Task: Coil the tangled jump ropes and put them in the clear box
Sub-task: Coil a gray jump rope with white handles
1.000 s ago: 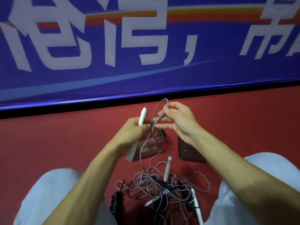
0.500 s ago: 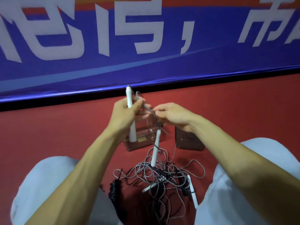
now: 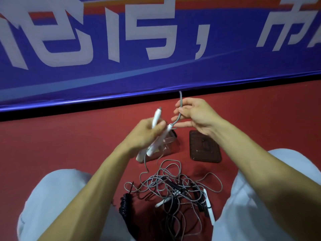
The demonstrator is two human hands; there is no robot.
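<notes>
My left hand [image 3: 145, 134] grips two white jump-rope handles [image 3: 157, 145] side by side, tips pointing up and away. A grey cord [image 3: 178, 115] runs from one handle up through my right hand [image 3: 194, 115], which pinches it between thumb and fingers. The cord's end sticks up above that hand. Beneath my left hand stands the clear box [image 3: 170, 146] on the red floor, partly hidden. A tangle of grey and dark ropes [image 3: 172, 186] with more white handles [image 3: 209, 207] lies between my knees.
The clear box's lid [image 3: 205, 148] lies flat to the right of the box. A black coiled cord [image 3: 124, 204] rests at the left of the tangle. A blue banner wall [image 3: 156, 58] closes off the far side. My knees flank the pile.
My left hand now holds both white handles together and has dropped lower. My right hand has moved up and to the right along the grey cord.
</notes>
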